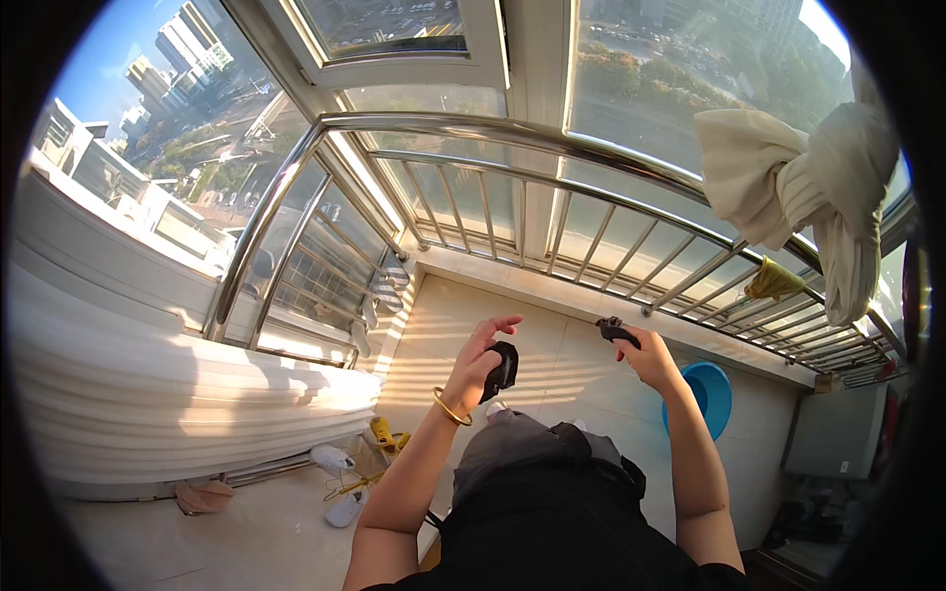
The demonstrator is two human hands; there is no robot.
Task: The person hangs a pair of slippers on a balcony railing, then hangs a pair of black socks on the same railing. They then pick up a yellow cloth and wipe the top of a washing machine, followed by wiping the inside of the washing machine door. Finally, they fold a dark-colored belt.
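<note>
My left hand is in front of me, a gold bangle on its wrist. Its thumb presses a crumpled-looking black object into the palm while the index finger points outward. What that object is I cannot tell. To the right, my right hand grips one end of a small dark object, perhaps a clip, whose far end sticks out to the left. Both hands are held apart above the tiled floor, short of the low sill under the metal railing.
A blue basin stands beyond my right forearm. The knotted pale curtain and a yellow cloth hang by the railing. Yellow shoes, a white shoe and a pink slipper lie left. A grey cabinet is at right.
</note>
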